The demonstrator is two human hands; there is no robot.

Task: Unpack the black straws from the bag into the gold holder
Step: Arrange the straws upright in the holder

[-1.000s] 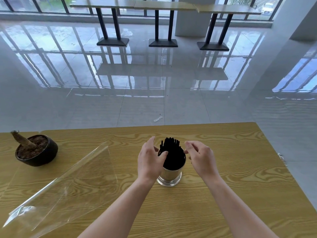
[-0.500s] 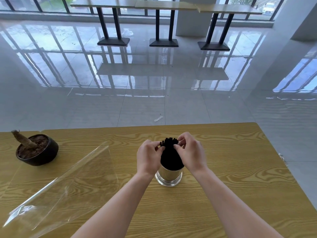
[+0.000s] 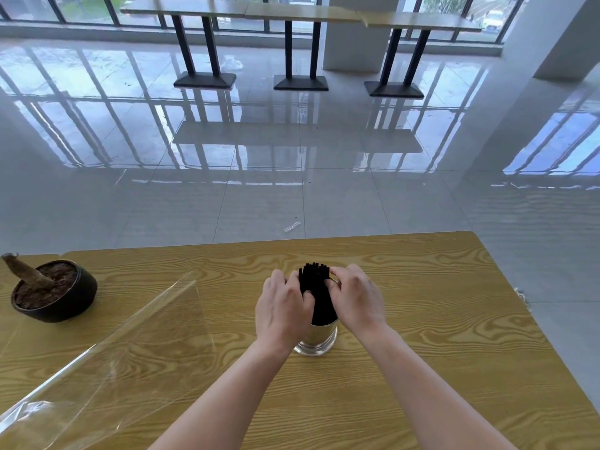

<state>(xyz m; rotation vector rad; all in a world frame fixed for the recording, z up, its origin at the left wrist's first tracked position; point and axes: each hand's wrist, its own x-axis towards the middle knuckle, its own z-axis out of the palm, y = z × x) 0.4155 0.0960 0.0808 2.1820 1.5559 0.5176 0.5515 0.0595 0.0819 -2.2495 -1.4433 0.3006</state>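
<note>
A bundle of black straws (image 3: 316, 290) stands upright in the shiny gold holder (image 3: 316, 341) at the middle of the wooden table (image 3: 438, 336). My left hand (image 3: 282, 311) presses against the left side of the bundle, fingers curled around it. My right hand (image 3: 355, 298) cups the right side, fingertips touching the straw tops. Both hands hide the holder's rim. The clear plastic bag (image 3: 107, 362) lies flat and empty on the table to the left.
A dark bowl-shaped pot (image 3: 55, 295) with soil and a cut stump sits at the table's far left. The table's far edge lies just beyond the holder, its right edge near the frame's right. Glossy tiled floor and several pedestal tables (image 3: 300, 14) lie beyond.
Both hands have closed in from either side onto the straw bundle and squeezed it into a tighter upright bunch. The bag and pot have not moved.
</note>
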